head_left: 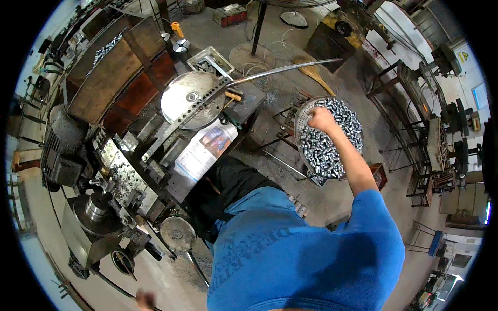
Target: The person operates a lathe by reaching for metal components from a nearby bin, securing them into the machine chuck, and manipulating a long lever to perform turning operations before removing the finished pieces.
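My right hand [322, 119] is over a round basin [299, 117] on the right, its fingers curled closed at the near-left part of the heap. Small shiny metal pieces [327, 153], short and cylinder-like, fill the basin. Whatever the curled fingers hold is hidden. Down at the lower left edge, my left hand [146, 299] shows only in part and is blurred. A thin dark rod runs close to it, and a handwheel [123, 263] of the machine is above it. I cannot make out whether that hand touches either one.
A greasy lathe-like machine [124, 171] stands at the left, with a round metal plate [192, 98] and a long lever [285, 68] over it. A printed sheet [199, 155] lies on its near end. Beyond the basin are a broom [315, 78] and metal racks [402, 98].
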A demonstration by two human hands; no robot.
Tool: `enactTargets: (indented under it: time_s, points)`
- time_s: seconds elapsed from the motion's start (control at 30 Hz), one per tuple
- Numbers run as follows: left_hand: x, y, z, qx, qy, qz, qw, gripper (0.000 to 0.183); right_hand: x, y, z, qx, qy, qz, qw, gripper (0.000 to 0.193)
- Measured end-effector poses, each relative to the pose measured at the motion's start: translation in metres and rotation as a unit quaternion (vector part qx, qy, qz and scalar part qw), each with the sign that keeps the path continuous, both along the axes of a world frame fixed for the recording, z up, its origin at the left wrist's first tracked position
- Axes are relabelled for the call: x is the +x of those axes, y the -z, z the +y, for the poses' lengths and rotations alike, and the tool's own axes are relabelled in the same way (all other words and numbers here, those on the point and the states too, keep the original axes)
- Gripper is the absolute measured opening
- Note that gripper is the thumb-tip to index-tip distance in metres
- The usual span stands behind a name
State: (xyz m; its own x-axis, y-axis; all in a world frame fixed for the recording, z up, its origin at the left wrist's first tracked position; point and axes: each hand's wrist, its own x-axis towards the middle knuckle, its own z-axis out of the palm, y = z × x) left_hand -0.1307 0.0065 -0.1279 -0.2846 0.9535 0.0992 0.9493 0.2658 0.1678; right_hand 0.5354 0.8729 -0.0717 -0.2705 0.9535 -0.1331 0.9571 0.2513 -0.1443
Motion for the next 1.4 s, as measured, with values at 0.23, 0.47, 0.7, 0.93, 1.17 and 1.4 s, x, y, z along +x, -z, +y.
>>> enactTargets:
  time_s: [0.23, 0.47, 0.7, 0.93, 1.17, 1.4]
  points:
    - [0.031, -0.011, 0.013, 0.175, -0.368, -0.371, 0.835, 0.035, 0.028, 0.075, 0.004, -0.091, 0.089, -0.079, 0.989, 0.029]
    - [0.047, -0.023, 0.025, 0.169, -0.48, -0.387, 0.769, 0.038, 0.023, 0.092, 0.028, -0.124, 0.062, -0.104, 0.985, 0.037]
    - [0.142, -0.172, 0.177, -0.108, -0.451, 0.08, 0.882, 0.032, -0.005, 0.033, 0.017, -0.009, -0.082, 0.177, 0.981, 0.034]
    - [0.212, -0.251, 0.428, 0.322, -0.256, -0.385, 0.826, 0.032, -0.236, -0.087, -0.125, -0.105, -0.437, 0.483, 0.751, 0.043]
    - [0.238, -0.209, 0.493, 0.328, -0.095, -0.768, 0.541, 0.038, -0.344, -0.162, -0.234, -0.113, -0.534, 0.665, 0.51, 0.019]
    - [0.228, -0.209, 0.474, 0.424, -0.235, -0.57, 0.663, 0.031, -0.37, -0.147, -0.264, 0.013, -0.601, 0.582, 0.548, 0.015]
